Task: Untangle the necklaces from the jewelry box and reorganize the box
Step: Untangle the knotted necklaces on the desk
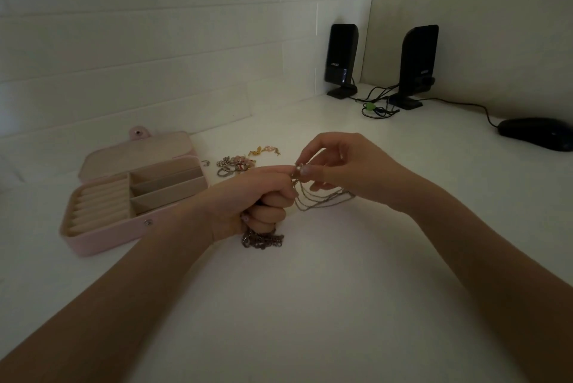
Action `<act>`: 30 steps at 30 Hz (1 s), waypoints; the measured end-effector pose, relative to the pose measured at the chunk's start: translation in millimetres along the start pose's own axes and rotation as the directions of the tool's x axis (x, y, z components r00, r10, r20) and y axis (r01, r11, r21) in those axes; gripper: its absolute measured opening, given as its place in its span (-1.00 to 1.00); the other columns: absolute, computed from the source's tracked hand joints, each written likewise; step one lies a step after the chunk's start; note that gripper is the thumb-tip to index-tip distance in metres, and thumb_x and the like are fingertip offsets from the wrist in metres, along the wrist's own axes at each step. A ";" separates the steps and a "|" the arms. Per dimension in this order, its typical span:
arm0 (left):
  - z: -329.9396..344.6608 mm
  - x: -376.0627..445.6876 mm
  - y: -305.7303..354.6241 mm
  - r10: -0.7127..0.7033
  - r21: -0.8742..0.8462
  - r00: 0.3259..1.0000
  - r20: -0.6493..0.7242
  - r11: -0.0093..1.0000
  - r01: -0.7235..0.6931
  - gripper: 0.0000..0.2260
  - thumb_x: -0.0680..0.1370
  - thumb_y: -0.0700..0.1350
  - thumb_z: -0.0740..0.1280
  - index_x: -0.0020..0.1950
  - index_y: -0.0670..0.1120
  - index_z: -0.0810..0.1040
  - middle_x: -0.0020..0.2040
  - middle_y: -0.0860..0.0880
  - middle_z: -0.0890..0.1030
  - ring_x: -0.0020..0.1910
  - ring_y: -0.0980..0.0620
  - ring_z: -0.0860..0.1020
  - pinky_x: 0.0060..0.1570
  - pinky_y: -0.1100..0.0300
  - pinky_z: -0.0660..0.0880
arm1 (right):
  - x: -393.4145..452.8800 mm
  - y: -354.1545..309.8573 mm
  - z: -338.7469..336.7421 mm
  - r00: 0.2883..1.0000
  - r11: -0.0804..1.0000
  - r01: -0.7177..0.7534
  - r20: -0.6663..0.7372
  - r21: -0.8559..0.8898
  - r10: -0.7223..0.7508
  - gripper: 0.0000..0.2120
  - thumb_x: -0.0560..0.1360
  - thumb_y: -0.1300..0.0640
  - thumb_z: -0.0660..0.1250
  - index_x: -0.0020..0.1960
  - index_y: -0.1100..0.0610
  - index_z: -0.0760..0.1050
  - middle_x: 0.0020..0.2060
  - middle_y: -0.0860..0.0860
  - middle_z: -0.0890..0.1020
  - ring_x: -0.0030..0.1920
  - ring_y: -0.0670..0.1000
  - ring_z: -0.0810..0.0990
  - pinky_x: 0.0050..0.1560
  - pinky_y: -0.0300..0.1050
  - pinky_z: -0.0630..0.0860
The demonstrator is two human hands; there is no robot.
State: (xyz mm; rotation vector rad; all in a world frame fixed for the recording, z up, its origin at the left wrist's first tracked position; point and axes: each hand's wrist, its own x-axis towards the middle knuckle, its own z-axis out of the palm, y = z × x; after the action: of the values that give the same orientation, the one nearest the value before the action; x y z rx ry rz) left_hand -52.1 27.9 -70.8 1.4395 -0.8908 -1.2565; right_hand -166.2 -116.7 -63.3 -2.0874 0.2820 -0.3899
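Several thin chains of the necklaces (322,196) hung in loops between the two hands, a little above the white table (310,305). The left hand (257,199) was closed in a fist around a bunch of them, and a heavier dark tangle (262,240) came out below the fist and lay on the table. The right hand (344,165) pinched a small knot or clasp of the chain with its fingertips (305,170), just beside the left thumb; I could not tell which of the two it was.

To the left, the pink jewelry box (130,196) stood open, and its ring rolls and compartments looked empty. Rings and small ornaments (235,164) lay in a little heap on the table between the box and the hands. Two black speakers (341,60) and a computer mouse (536,133) were far to the right.

In my judgement these chains are very light, soft and slippery, and the fine ones may break or knot tighter if they are pulled hard. It seems better to take hold near the knot with the fingertips and to loosen it gently, not to drag at the long loops.
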 end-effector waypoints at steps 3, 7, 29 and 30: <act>-1.5 -0.2 0.6 0.002 0.001 1.000 -0.004 1.000 -0.002 -0.77 0.57 -0.32 0.05 0.06 -0.10 0.43 -0.55 0.12 0.12 -0.64 0.22 0.06 -0.59 0.40 -0.04 | 0.2 -0.6 1.4 0.997 0.999 0.030 -0.067 0.018 -0.029 -0.89 0.45 0.19 0.44 -0.08 0.20 0.56 -0.23 0.07 0.71 -0.25 0.00 0.65 -0.10 -0.04 0.60; -4.6 1.5 0.0 0.006 -0.040 1.000 -0.007 0.999 -0.006 -0.58 0.48 -0.25 0.17 0.35 -0.20 0.41 -0.51 0.11 0.08 -0.64 0.22 0.07 -0.61 0.42 0.00 | 1.8 -0.3 -4.0 0.990 0.992 0.008 -0.141 0.130 0.011 -0.92 0.50 0.21 0.38 -0.06 0.22 0.53 -0.22 0.10 0.70 -0.20 0.03 0.69 -0.11 -0.08 0.62; 2.0 6.7 0.3 0.062 0.104 0.972 -0.227 0.994 -0.039 -0.81 0.62 -0.09 0.15 0.00 -0.10 0.53 -0.51 0.08 0.13 -0.62 0.17 0.07 -0.62 0.39 0.01 | 1.5 1.2 6.1 0.969 0.871 -0.195 -0.047 0.451 0.242 -0.90 0.63 0.13 0.17 0.03 0.17 0.37 -0.36 0.04 0.47 -0.52 -0.12 0.31 -0.47 -0.26 0.43; 1.7 7.8 -0.2 0.073 0.103 0.963 -0.260 0.994 -0.047 -0.83 0.62 -0.08 0.16 -0.03 -0.10 0.50 -0.51 0.08 0.14 -0.63 0.17 0.07 -0.63 0.41 0.02 | 1.5 1.0 5.3 0.969 0.871 -0.195 -0.047 0.452 0.241 -0.91 0.63 0.13 0.18 0.03 0.17 0.37 -0.39 0.04 0.46 -0.53 -0.12 0.29 -0.50 -0.27 0.38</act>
State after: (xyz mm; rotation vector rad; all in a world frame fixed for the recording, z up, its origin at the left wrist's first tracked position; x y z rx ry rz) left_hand -52.3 20.2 -72.9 1.6002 -0.8150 -0.9601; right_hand -162.9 -113.6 -66.5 -1.5679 0.4417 -0.3835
